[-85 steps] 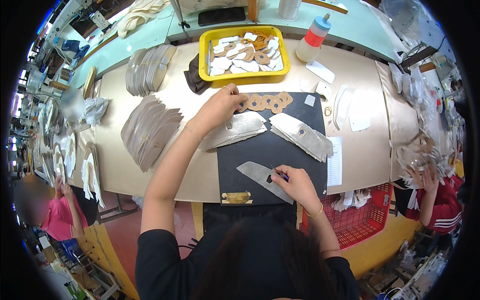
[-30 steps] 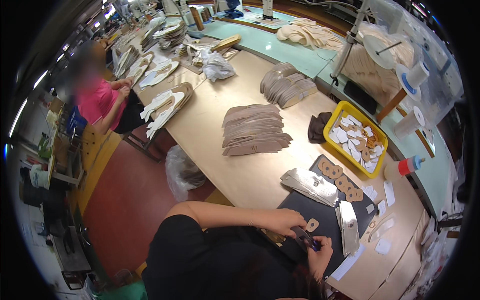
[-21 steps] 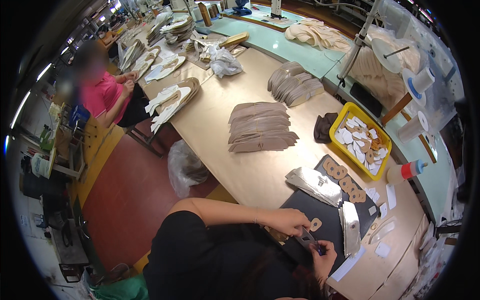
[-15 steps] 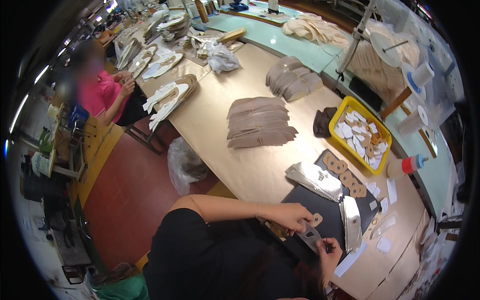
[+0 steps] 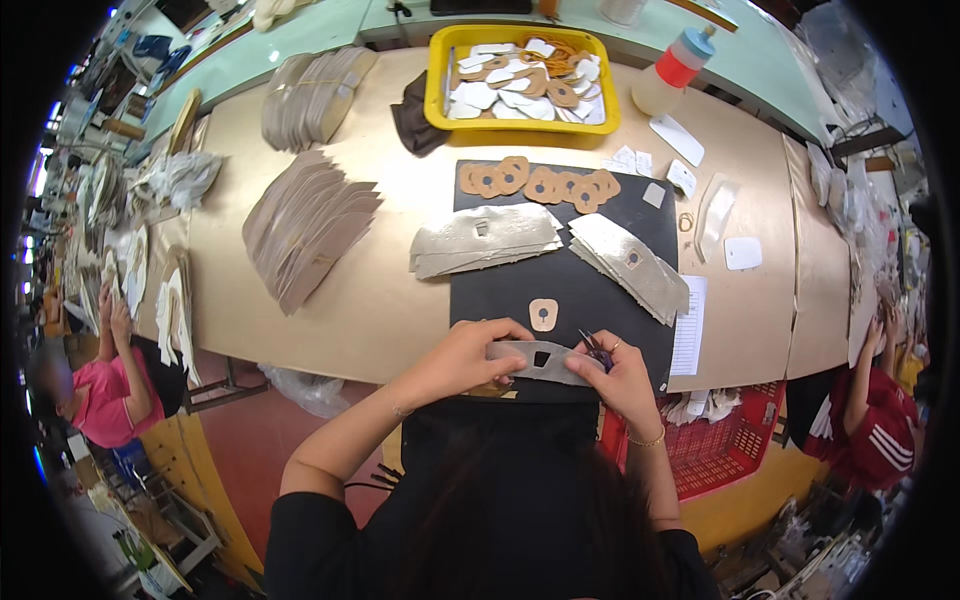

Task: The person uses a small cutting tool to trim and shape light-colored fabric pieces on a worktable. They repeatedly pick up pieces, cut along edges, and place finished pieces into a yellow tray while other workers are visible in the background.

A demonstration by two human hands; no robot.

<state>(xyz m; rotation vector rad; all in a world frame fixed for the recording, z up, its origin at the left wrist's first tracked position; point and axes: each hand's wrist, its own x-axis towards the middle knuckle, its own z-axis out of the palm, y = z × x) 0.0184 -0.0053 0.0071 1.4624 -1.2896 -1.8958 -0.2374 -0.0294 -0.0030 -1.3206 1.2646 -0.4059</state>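
Observation:
A grey curved strip point(image 5: 528, 350) with a four-sided hole is stretched between my two hands, just over the near edge of a black board point(image 5: 480, 300). My left hand point(image 5: 470, 355) pinches its left end. At the other end, my right hand point(image 5: 625, 380) grips the strip with thumb and fingers. Small dark thread snips point(image 5: 597, 352) also lie in that right hand, blades pointing up and away. Beyond the strip rests a tan patch point(image 5: 543, 315) with a keyhole-shaped cutout. Two fanned stacks of silvery pieces, a left stack point(image 5: 485, 240) and a right stack point(image 5: 630, 268), lie farther up the board.
Tan ring-shaped patches point(image 5: 540, 184) line the board's far edge. Behind stands a yellow tray point(image 5: 530, 126) of white and tan pieces, beside a bottle point(image 5: 676, 72). Taupe stacks point(image 5: 305, 230) sit left. A red crate point(image 5: 720, 450) is below the table. People sit at both sides.
My view has swung to the right, bringing the board to the middle. The strip is still in both hands, now held roughly level, and the snips in my right hand have come into sight.

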